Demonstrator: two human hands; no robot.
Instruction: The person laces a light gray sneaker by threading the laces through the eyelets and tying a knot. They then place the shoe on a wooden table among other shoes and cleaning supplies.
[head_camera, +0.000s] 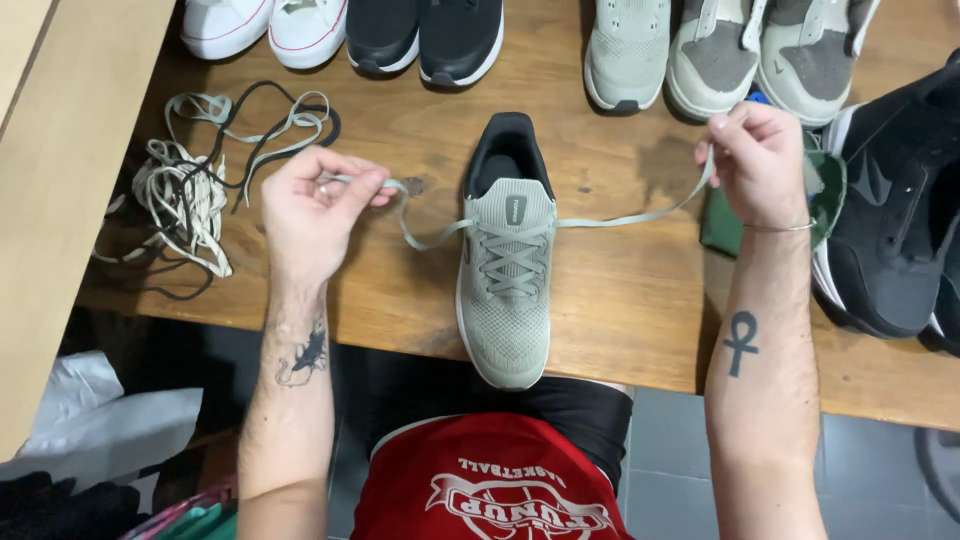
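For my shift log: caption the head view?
Both hands pull lace ends sideways from a grey-green shoe on a wooden table.

At twelve o'clock the row of shoes is cut off by the top edge; the black shoe at three o'clock runs off frame.

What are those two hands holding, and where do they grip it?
The lace of the grey shoe: the left hand pinches one free end, the right hand the other, both pulled out sideways.
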